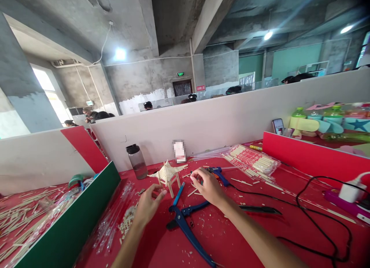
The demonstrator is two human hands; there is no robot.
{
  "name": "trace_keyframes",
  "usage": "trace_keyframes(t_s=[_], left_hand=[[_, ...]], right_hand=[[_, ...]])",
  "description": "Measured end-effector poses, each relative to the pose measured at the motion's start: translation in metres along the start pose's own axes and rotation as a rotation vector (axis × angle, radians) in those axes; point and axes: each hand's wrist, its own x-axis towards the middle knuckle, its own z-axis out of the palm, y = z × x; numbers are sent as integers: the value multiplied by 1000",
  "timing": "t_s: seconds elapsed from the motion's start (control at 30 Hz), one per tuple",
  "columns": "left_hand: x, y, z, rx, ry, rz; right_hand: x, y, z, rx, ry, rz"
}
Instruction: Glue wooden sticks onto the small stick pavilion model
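A small pavilion model [167, 172] of thin wooden sticks, with a pointed-corner roof on stick legs, stands on the red tabletop. My left hand [149, 204] is beside its front left leg, fingers loosely curved and thumb apart; I see nothing held, and cannot tell whether it touches the leg. To the right of the model, my right hand [206, 185] is raised with thumb and fingertips pinched together; whatever is between them is too small to make out. A blue-handled cutter [185, 221] lies with its handles spread between my forearms. Behind my right hand rests a blue glue gun [222, 177].
Bundled wooden sticks [254, 160] lie at back right. Clear glue sticks [114, 214] and wood offcuts [127, 221] are left. A dark bottle [137, 162] and phone [179, 151] stand by the white partition [219, 123]. A black cutter knife [260, 210] and cable [268, 195] lie right.
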Motion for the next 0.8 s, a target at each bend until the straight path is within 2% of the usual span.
trace_keyframes(t_s=[0.13, 0.53, 0.67, 0.8], left_hand=[[-4, 12, 18, -82, 28, -29], [-6, 31, 25, -407, 12, -112], [-5, 30, 20, -447, -8, -96], [-4, 22, 4, -506, -77, -79]], right_hand=[[0, -1, 1, 6, -1, -17], [-2, 2, 5, -9, -12, -25], [-1, 2, 4, -17, -18, -20], [-1, 3, 5, -16, -24, -15]])
